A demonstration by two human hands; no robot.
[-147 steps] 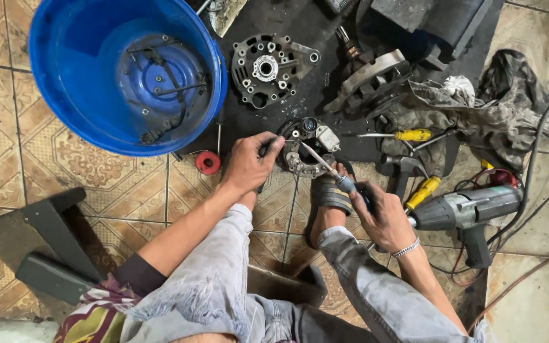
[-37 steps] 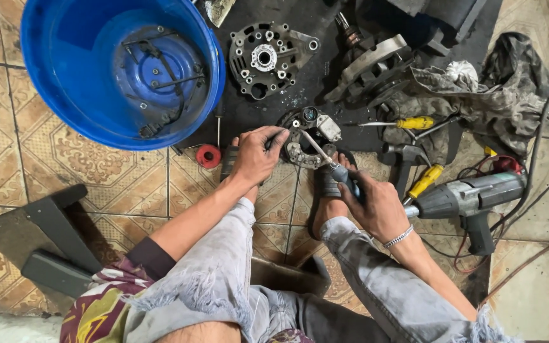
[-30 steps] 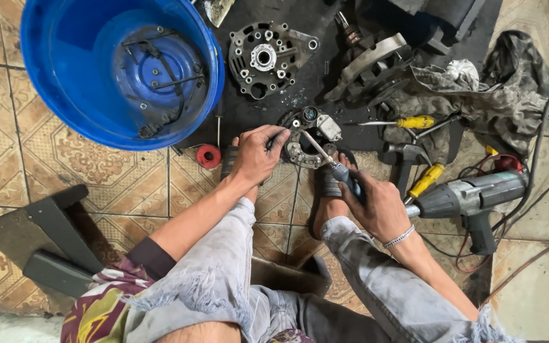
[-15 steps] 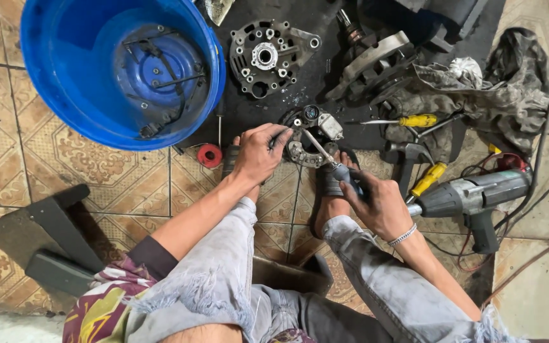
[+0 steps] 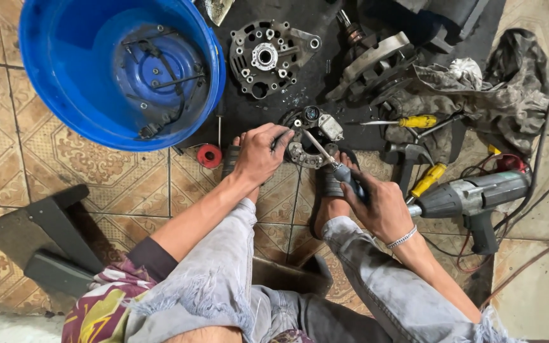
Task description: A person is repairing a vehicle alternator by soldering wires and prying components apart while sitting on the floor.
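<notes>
Under left hand, metal part half hidden.

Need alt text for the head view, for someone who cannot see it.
Seated on a tiled floor, the left hand steadies a small alternator part while the right hand drives a screwdriver into it. A blue bucket sits left.

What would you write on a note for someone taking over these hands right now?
Left hand: steadies the round metal part on the black mat.
Right hand: grips a screwdriver, tip down in the part.
Nearby: yellow screwdriver, impact wrench, metal housing, blue bucket, red cap.
Done: the part lies apart from the housing.
Left: the screwdriver is working inside the part; whether the screw is loose cannot be seen.
</notes>
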